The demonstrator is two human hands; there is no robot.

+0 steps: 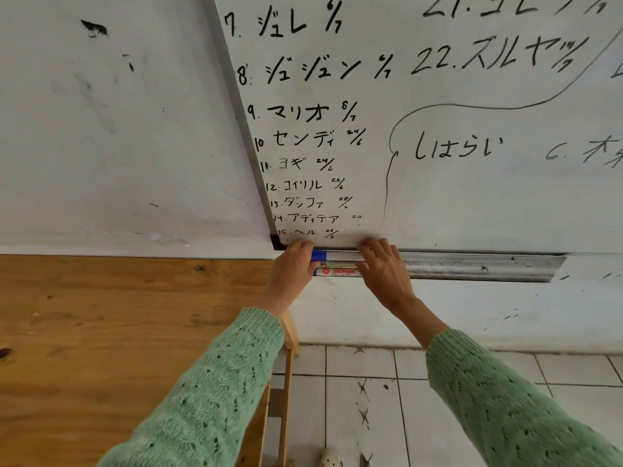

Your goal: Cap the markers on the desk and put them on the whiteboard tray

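Head view: left hand and right hand grasp markers at the tray's left end.

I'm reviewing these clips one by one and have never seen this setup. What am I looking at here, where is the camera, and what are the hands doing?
There is no machine: one camera worn on a person's head looks forward and down at their bare hands. The left hand and right hand press a bundle of markers against the left end of the metal whiteboard tray. Three marker barrels show between the hands; the top one has a blue part next to the left hand. Above is the whiteboard with handwriting, and at lower left a wooden desk. The markers' ends are hidden by the hands.
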